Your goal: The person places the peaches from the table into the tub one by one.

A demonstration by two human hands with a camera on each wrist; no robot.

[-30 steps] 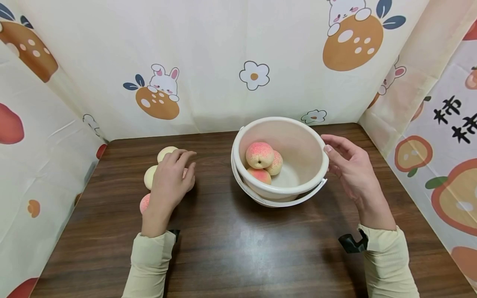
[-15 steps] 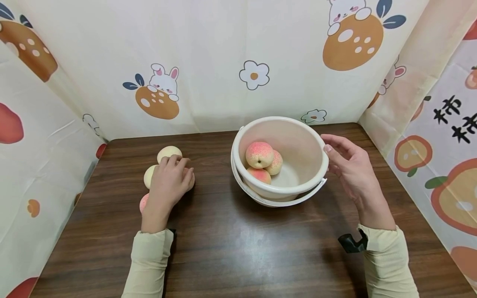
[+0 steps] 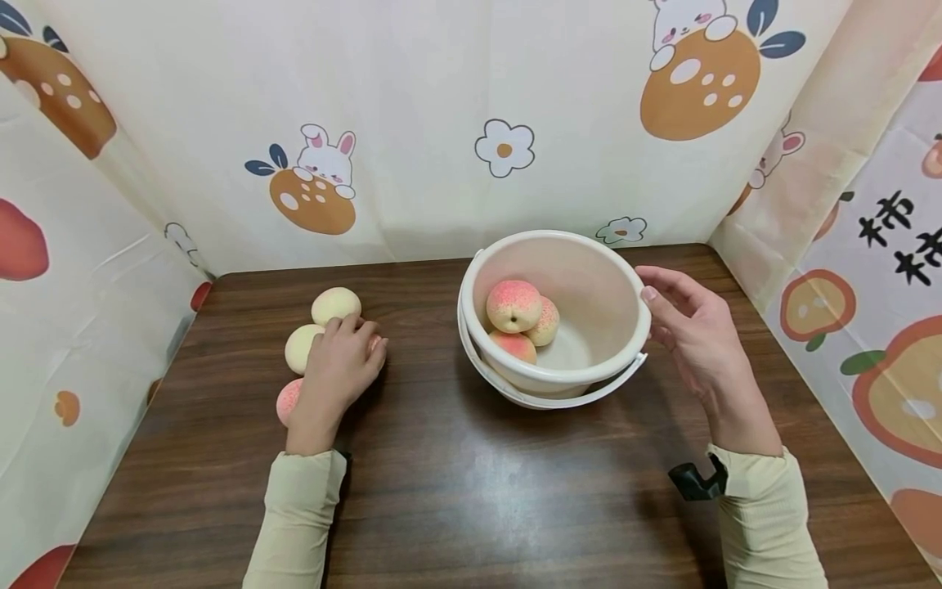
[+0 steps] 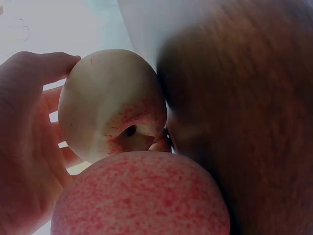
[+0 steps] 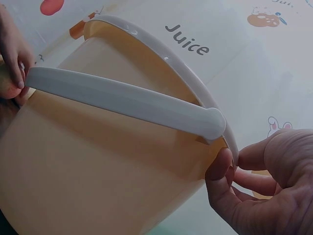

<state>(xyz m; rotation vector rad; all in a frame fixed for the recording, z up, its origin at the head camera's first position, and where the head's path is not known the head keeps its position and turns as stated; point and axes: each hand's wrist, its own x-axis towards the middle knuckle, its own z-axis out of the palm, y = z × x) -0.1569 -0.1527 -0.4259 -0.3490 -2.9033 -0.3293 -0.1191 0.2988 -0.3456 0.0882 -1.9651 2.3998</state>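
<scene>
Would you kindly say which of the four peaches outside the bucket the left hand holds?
The rightmost peach of those four, in the head view; the two pale peaches and the pink peach left of it lie ungripped.

On the table (image 3: 456,499) I see a bucket (image 3: 589,298), three peaches (image 3: 513,305) inside, the right hand (image 3: 692,331) at its right rim. Well to its left lie four more peaches (image 3: 302,349), the left hand (image 3: 337,372) over the rightmost peach (image 3: 374,340). Behind hangs a cloth (image 3: 419,147).
</scene>
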